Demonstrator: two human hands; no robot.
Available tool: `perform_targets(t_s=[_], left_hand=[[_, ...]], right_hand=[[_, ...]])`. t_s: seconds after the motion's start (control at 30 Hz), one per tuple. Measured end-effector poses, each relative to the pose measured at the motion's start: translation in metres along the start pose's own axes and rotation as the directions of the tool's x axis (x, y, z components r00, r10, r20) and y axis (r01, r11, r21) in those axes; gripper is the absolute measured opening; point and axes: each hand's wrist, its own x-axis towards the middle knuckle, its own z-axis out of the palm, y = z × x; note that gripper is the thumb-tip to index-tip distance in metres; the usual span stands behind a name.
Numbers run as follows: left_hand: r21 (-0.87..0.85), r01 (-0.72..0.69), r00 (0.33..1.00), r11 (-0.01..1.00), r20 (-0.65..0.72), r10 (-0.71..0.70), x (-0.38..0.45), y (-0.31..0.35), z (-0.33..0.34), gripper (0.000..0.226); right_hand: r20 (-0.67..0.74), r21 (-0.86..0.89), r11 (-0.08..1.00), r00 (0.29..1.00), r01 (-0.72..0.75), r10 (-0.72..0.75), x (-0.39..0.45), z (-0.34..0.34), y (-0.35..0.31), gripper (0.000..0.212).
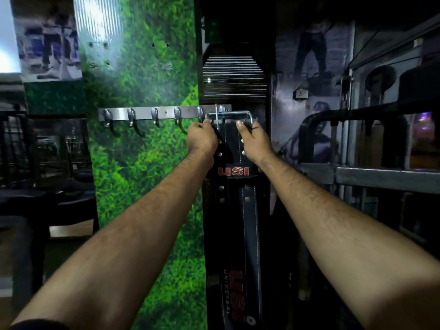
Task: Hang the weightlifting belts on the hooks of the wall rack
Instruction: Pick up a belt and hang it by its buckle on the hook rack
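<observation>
belts (240, 210): 1 | wall rack (164, 112): 1 | hooks (131, 117): 6 | hands (202, 139): 2

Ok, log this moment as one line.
step: hanging belt | left hand: grips buckle | right hand: grips buckle | rack: other hooks bare

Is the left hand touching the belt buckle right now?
Touching. The head view shows the left hand with fingers curled round the left end of the belt buckle, no gap visible.

Brushed, satin-grey metal for the wall rack (166, 112) and its glossy hooks (131, 117), bright chromed steel for the buckle (229, 114), matt black stitched leather with shiny rivets for the weightlifting belt (234, 210)
</observation>
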Motion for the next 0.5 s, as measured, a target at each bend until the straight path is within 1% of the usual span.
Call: perform_targets(t_s=[0.1,0.17,0.2,0.23,0.3,0.33,0.37,0.4,0.47,0.5], left_hand=[[0.046,-0.007,0.998,0.999,-0.056,0.010,0.010,-0.016,0.003,0.028],[0.070,-0.049,0.998,0.996,-0.033,0.051,0.011,-0.036,0.000,0.034],[0.059,-0.084,0.996,0.995,0.003,0.084,0.009,-0.045,-0.002,0.034],[0.033,-0.116,0.993,0.993,0.037,0.115,0.007,-0.053,-0.005,0.032],[-0.019,-0.160,0.983,0.987,0.086,0.161,0.002,-0.058,-0.011,0.029],[-0.030,-0.169,0.979,0.985,0.107,0.172,-0.001,-0.061,-0.015,0.027],[-0.038,-0.172,0.975,0.984,0.133,0.176,-0.006,-0.064,-0.019,0.026],[-0.039,-0.164,0.971,0.986,0.167,0.168,-0.014,-0.068,-0.025,0.026],[-0.076,-0.131,0.965,0.988,0.220,0.145,-0.032,-0.085,-0.034,0.034],[-0.115,-0.095,0.968,0.989,0.222,0.119,-0.042,-0.095,-0.038,0.037]], right_hand=[[0.055,0.072,0.997,0.998,0.001,-0.005,0.009,0.006,0.014,0.023],[0.073,0.136,0.990,0.997,-0.030,0.020,0.007,0.015,0.033,0.020],[0.079,0.194,0.980,0.996,-0.053,0.038,0.001,0.020,0.040,0.023],[0.074,0.240,0.967,0.995,-0.080,0.064,-0.003,0.024,0.048,0.029],[0.030,0.275,0.957,0.995,-0.097,0.092,-0.011,0.030,0.059,0.046],[0.016,0.292,0.950,0.994,-0.109,0.109,-0.015,0.034,0.064,0.048],[0.012,0.318,0.941,0.992,-0.120,0.122,-0.023,0.036,0.067,0.048],[-0.004,0.361,0.926,0.992,-0.115,0.124,-0.031,0.039,0.071,0.042],[-0.041,0.424,0.899,0.989,-0.110,0.140,-0.055,0.045,0.081,0.031],[-0.058,0.419,0.901,0.986,-0.116,0.155,-0.071,0.047,0.085,0.029]])
